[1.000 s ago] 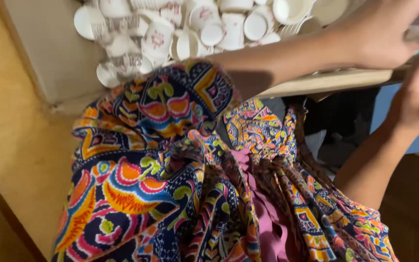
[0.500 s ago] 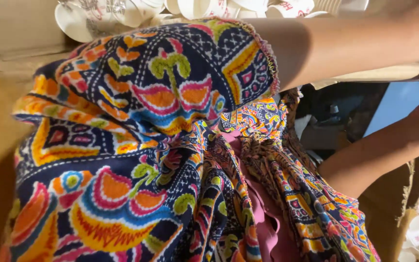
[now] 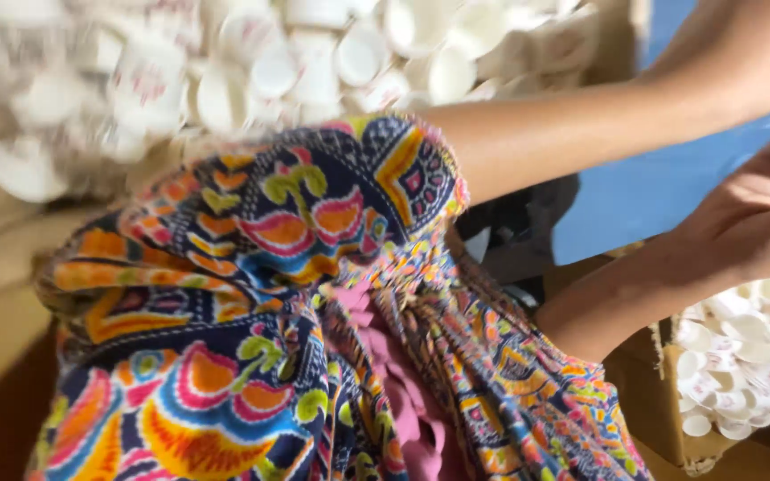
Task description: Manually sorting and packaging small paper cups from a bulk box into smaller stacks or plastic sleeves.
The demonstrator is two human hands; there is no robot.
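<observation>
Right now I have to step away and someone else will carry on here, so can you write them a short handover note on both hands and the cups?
Left hand: reaching out at the top right edge, mostly out of frame; its hold cannot be told.
Right hand: fingers curled, above the carton of white paper cups at lower right; whether it holds anything is unclear.
A second, blurred heap of white cups lies at the top left, behind the patterned sleeve.
Done and left: cannot be judged from this view.
</observation>
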